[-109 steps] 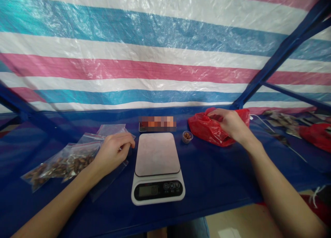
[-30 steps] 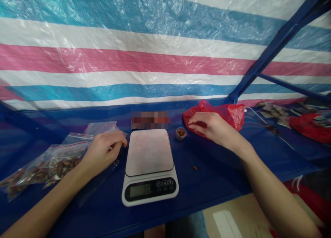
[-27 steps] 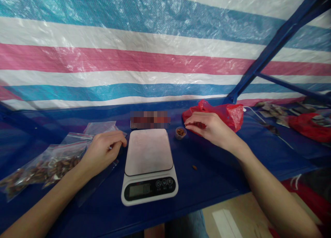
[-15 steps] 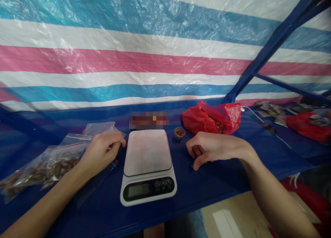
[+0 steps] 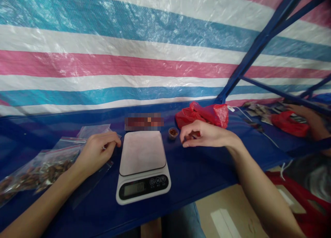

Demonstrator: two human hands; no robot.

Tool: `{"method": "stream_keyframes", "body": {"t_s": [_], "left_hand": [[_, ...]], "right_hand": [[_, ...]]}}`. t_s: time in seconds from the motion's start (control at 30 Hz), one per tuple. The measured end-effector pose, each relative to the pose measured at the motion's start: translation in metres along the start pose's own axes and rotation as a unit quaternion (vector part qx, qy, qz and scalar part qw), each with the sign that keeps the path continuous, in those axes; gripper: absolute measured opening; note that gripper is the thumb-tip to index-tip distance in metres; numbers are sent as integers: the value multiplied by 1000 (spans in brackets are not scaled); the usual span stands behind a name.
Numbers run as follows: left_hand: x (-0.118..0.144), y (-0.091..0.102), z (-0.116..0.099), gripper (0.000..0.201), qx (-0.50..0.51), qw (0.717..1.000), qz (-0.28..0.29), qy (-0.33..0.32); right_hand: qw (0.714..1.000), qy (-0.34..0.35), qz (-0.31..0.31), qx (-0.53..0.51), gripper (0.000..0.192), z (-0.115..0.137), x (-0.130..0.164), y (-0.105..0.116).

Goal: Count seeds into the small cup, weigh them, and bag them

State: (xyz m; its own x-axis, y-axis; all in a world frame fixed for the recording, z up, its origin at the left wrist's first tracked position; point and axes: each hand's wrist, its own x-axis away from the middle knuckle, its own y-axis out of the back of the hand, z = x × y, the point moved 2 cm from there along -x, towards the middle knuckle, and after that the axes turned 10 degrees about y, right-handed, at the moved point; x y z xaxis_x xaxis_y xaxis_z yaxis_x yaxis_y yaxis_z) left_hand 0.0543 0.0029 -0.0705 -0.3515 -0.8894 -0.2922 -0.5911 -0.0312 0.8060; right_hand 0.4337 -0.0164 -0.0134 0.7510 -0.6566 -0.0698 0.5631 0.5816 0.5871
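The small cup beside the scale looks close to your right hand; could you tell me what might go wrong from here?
The right hand hovers with pinched fingers right beside the small cup, which already holds brown pieces; a nudge could tip it onto the blue table. Anything pinched in those fingers could drop, perhaps onto the scale. The left hand rests on clear bags near the table's front edge, so they may slide off.

A makeshift packing stall or small goods-weighing station: a striped blue, pink and white tarpaulin (image 5: 129,59) forms the back wall, hung on a blue metal frame (image 5: 248,59). On the blue-covered counter (image 5: 207,169) stand a digital kitchen scale (image 5: 142,165), clear zip bags of brown pieces (image 5: 49,165) and red plastic bags (image 5: 204,114).
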Motion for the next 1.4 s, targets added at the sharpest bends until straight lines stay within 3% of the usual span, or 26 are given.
{"method": "stream_keyframes", "body": {"t_s": [0.1,0.2,0.47,0.73,0.83,0.97,1.03,1.1,1.17,1.4], "left_hand": [[-1,2,0,33,5,1000,-12,-1],[-4,7,-4,32,18,999,-37,-6],[-22,24,-28,31,-10,994,-96,-52],[-15,19,-6,33,-31,993,-101,-51],[-11,19,-6,33,-18,994,-98,-46],[-10,17,-7,33,-15,993,-103,-60],[-10,15,-5,33,-13,993,-102,-66],[-11,14,-2,33,-11,993,-99,-69],[-11,13,0,33,-8,993,-97,-65],[-13,9,0,33,-1,996,-77,-45]], "right_hand": [[993,29,-117,-13,28,-5,-6,4],[982,40,-184,-11,33,-17,-15,2],[979,30,-201,15,39,-40,-21,1],[978,18,-207,25,42,-35,-20,2],[955,35,-284,71,37,-26,-14,13],[894,17,-413,170,27,-28,11,43],[897,-40,-371,237,18,-40,22,57],[908,-88,-267,311,14,-56,28,64],[914,-93,-210,336,19,-72,29,65],[908,-81,-203,358,35,-91,20,49]]}}
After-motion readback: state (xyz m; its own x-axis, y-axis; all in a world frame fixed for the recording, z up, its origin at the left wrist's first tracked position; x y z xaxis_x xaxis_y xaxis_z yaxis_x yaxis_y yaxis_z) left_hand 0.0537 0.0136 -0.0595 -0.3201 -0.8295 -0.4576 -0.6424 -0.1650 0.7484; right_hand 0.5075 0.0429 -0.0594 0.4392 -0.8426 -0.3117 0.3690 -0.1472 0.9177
